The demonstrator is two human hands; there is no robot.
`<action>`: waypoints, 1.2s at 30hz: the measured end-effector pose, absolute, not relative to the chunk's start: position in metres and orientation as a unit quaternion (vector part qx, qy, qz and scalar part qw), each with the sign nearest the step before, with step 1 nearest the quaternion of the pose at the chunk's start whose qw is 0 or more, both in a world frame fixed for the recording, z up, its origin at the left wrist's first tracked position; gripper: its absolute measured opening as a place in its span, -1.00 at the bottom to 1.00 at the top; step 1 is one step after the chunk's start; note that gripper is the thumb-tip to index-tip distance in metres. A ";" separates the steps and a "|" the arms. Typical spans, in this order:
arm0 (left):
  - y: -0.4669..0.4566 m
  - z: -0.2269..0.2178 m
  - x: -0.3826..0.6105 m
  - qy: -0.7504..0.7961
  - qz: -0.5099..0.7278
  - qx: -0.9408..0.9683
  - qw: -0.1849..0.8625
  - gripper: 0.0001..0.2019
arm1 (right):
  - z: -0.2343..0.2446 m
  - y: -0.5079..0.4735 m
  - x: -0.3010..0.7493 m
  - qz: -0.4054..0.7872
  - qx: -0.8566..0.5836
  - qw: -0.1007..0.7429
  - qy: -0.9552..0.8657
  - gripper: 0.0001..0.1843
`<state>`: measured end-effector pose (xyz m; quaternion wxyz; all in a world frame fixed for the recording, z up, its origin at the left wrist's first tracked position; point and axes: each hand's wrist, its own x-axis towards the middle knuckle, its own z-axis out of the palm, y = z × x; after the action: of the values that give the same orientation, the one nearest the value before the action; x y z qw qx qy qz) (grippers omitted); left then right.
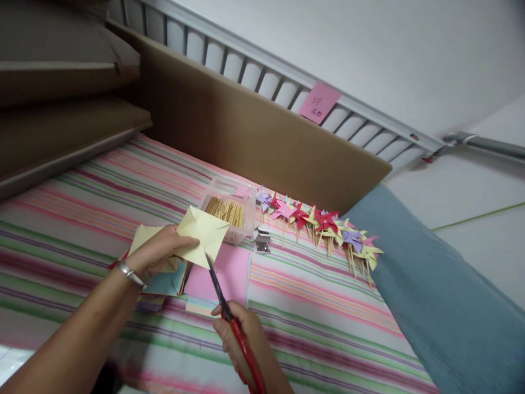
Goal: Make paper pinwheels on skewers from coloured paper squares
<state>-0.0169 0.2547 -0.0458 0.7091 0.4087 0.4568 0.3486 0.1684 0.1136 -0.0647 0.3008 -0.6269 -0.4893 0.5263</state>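
Red scissors (225, 306) at bottom centre, right hand (252, 324) grip closed round the handles, blades at lower corner of yellow square (209, 232), mid-frame. Left hand (166, 246) grip pinches its left corner. Pink paper (229, 273) below, stick box (248, 213) above, pinwheels (326, 220) right of centre.

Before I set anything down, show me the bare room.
Bare striped cloth lies between pink paper and blue fabric, nearer than the pinwheels, and between plastic box and cardboard pile. Crowded: the centre, with cream square, scissors, left hand and right hand.
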 end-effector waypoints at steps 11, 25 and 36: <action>0.252 -0.045 -0.016 0.479 0.319 0.420 0.701 -0.68 | -0.072 0.114 0.172 0.530 -0.607 0.294 -0.513 -0.74; 0.250 -0.043 -0.013 0.479 0.313 0.446 0.689 -0.64 | -0.070 0.117 0.167 0.529 -0.613 0.314 -0.495 -0.73; 0.251 -0.044 -0.012 0.463 0.314 0.426 0.711 -0.65 | -0.064 0.117 0.160 0.503 -0.634 0.321 -0.492 -0.77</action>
<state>-0.0121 0.2510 -0.0444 0.7111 0.4258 0.4627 0.3145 0.1603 0.1171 -0.0641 0.3206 -0.6341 -0.4922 0.5028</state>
